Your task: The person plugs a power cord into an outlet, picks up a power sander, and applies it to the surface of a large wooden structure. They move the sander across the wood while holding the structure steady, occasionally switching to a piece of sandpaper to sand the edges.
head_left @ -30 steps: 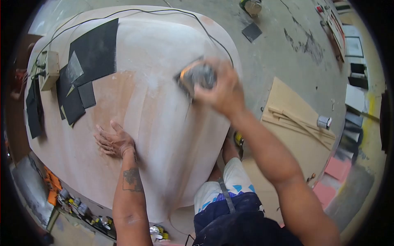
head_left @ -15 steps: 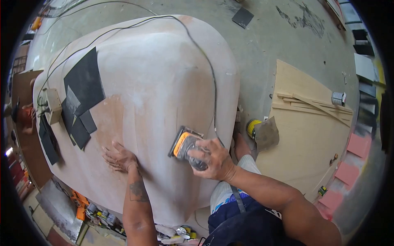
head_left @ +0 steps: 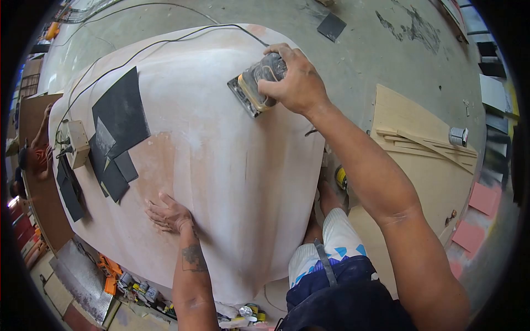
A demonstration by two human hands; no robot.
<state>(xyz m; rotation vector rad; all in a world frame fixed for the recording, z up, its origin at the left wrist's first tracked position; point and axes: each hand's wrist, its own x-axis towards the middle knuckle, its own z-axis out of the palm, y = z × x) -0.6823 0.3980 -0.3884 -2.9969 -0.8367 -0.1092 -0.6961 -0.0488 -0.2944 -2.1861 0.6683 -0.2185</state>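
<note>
My right hand (head_left: 298, 80) grips an electric sander (head_left: 257, 83), dark with a yellow-orange band and dusty. Its flat pad rests tilted on the far right part of a large, smooth, pale pinkish-white moulded shell (head_left: 221, 160). A black power cord (head_left: 182, 38) runs from the sander along the shell's far edge to the left. Flat on the shell, fingers spread, lies my left hand (head_left: 170, 213), holding nothing. Beyond it on the shell are dark sandpaper sheets (head_left: 122, 107), overlapping, and a beige power socket box (head_left: 79, 143).
To the right a plywood sheet (head_left: 408, 160) carries thin wood strips (head_left: 425, 146) and a tin can (head_left: 457, 135). A dark sheet (head_left: 331, 27) lies on the floor. Tools and tins (head_left: 146, 292) stand at lower left. At far left another person (head_left: 36, 157) is partly visible.
My right hand has carried the sander up and away from me along the shell, to its far right part. The cord shifted with it. My left hand stays on nearly the same spot.
</note>
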